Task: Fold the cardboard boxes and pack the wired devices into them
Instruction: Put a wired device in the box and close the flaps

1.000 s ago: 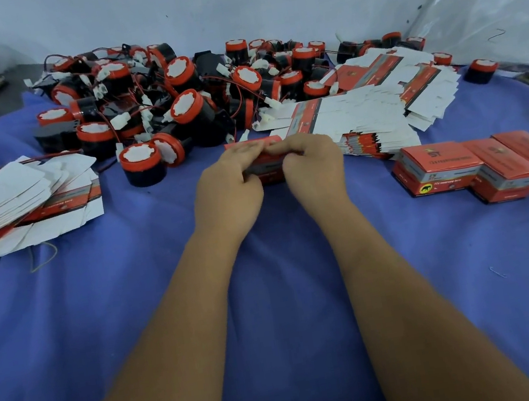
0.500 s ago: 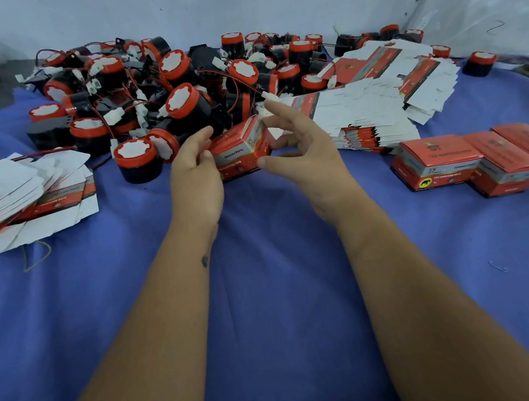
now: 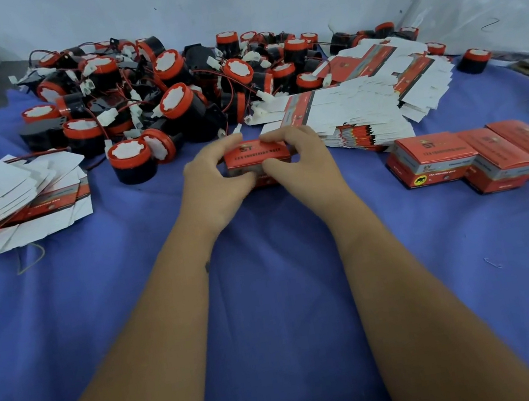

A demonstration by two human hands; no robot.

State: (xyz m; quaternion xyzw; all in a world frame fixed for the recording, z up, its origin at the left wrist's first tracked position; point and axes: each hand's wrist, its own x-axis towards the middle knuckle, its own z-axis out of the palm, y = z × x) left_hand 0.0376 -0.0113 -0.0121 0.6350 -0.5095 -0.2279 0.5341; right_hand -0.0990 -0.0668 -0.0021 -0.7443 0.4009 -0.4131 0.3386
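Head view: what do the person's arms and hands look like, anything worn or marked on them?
Both forearms are bare, with no sleeves in view. The left hand and right hand wear no gloves, and no rings, watch or bracelets show. One small dark mark sits on the left forearm just below the wrist; it is too small to tell what it is.

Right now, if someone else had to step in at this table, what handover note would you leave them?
Left hand and right hand: both grip one red box from its two ends, low over the blue cloth.
Finished boxes: three stand closed in a row at the right.
Flat boxes: one stack at the left, a bigger spread behind the right hand.
Wired devices: a large loose pile at the back, one apart at far right.
Done: three packed, by the look of it.
Left: set down the box in hand (whether fully closed is hidden), then fold and fill many more.
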